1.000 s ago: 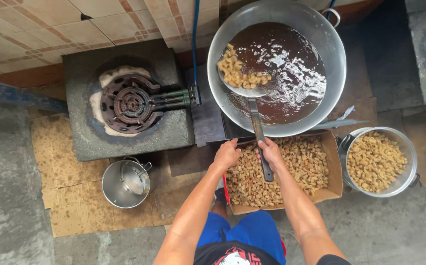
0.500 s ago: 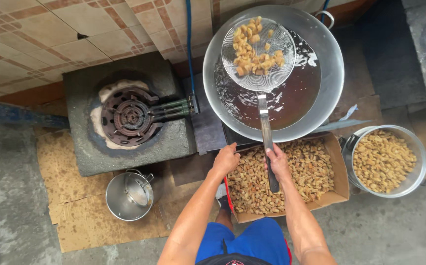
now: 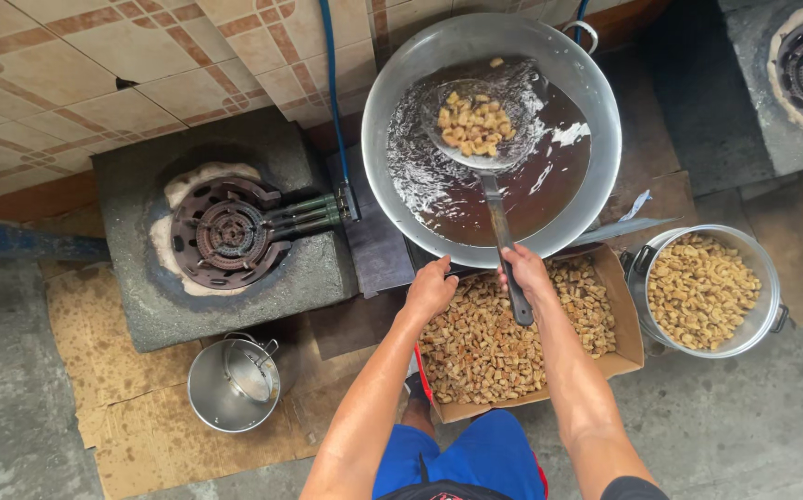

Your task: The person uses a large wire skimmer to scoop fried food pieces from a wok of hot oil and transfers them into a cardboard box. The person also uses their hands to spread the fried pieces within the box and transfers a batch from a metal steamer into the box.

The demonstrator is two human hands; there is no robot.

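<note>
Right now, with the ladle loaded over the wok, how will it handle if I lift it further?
The ladle looks stiff: its long handle stays straight under the right hand. It probably feels front-heavy, since the fried pieces sit far from that hand. Pieces heaped in the shallow bowl could spill if tilted, and the handle may be greasy above the oil.

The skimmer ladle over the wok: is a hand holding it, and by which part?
Yes. The right hand grips the skimmer ladle on its dark handle, near the end. The left hand holds nothing visible.
</note>
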